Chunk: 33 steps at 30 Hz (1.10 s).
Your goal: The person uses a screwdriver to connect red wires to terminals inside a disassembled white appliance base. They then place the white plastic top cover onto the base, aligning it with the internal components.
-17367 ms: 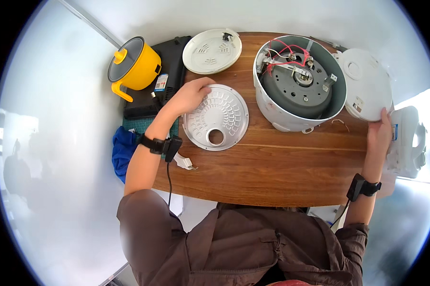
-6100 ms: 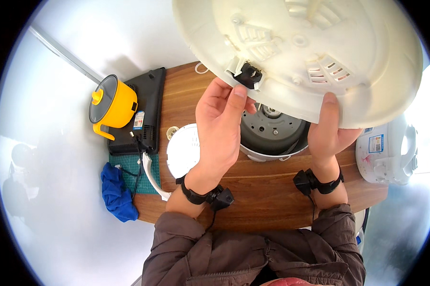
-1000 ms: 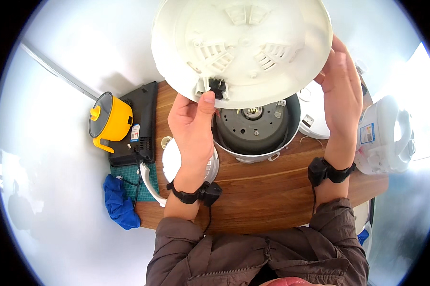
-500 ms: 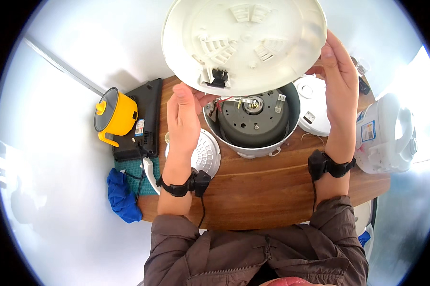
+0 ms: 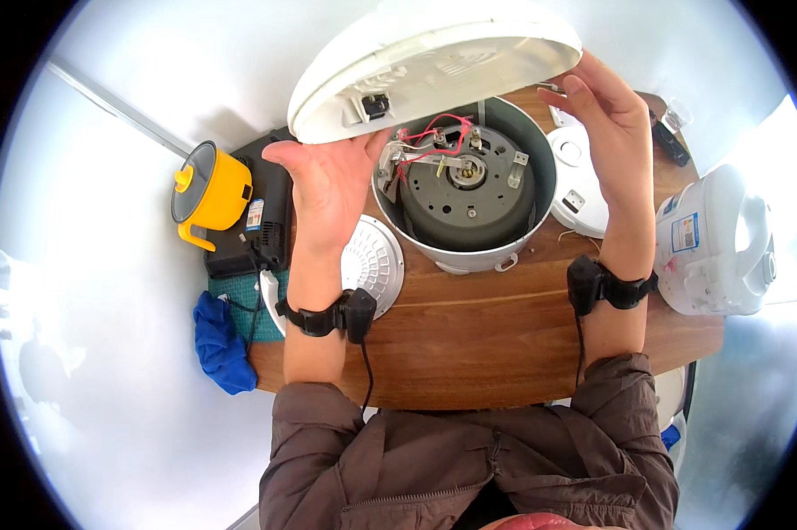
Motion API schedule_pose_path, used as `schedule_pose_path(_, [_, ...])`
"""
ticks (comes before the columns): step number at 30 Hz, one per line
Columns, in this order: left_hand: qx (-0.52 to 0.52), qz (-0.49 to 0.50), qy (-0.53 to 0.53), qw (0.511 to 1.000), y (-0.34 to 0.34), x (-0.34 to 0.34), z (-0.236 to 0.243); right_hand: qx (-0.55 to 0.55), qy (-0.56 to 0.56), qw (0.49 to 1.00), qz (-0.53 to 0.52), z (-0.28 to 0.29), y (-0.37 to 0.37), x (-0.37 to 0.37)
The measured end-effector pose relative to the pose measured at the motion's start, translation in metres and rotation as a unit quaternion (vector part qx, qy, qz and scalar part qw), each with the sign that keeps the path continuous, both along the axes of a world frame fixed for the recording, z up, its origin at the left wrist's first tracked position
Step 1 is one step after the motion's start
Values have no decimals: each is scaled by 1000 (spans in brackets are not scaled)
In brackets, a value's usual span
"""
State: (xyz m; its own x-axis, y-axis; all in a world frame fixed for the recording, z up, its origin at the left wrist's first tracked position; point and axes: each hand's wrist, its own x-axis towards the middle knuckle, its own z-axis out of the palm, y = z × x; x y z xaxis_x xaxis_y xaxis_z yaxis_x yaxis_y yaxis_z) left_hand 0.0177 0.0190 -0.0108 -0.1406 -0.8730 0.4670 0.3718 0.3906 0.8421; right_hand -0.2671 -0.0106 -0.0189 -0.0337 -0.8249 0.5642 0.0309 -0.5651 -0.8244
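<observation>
A round white plastic base cover (image 5: 460, 66) with vent slots is held up, tilted, above an open appliance housing. A black socket (image 5: 375, 107) sits in its near left part. My left hand (image 5: 323, 181) supports the cover's left underside, palm up with the thumb out; its fingertips are partly hidden. At the right edge, my right hand (image 5: 615, 115) holds the rim between thumb and fingers. Below, the round pale housing (image 5: 482, 259), resembling a rice cooker body, contains a dark grey metal dome (image 5: 469, 216). Red wires (image 5: 460, 132) run along its far left side.
Left are a yellow pot (image 5: 222, 196) on a black appliance (image 5: 275, 208), a blue cloth (image 5: 222, 344) and a green mat (image 5: 239, 291). A white vented disc (image 5: 376, 269) lies beside the housing. Right are a white round lid (image 5: 579, 190) and a white handled appliance (image 5: 716, 243).
The cover has tipped to a steeper angle, so its inner face shows less and its outer side shows more. More red wire and the housing's far rim have come into view.
</observation>
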Motion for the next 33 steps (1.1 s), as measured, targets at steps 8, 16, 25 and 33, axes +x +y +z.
schedule_pose_path(8, [-42, 32, 7, 999, -14, 1, 3, -4, -129, 961, 244, 4, 3, 4])
schedule_pose_path(16, [14, 51, 52, 997, -20, -1, 1, -18, -20, 997, 70, 6, 6, 21])
schedule_pose_path(25, [67, 19, 76, 995, -22, 10, -4, -43, -15, 999, 31, 3, 0, 18])
schedule_pose_path(33, [80, 53, 74, 993, -20, 14, -1, -50, 33, 997, 52, 0, -1, 9])
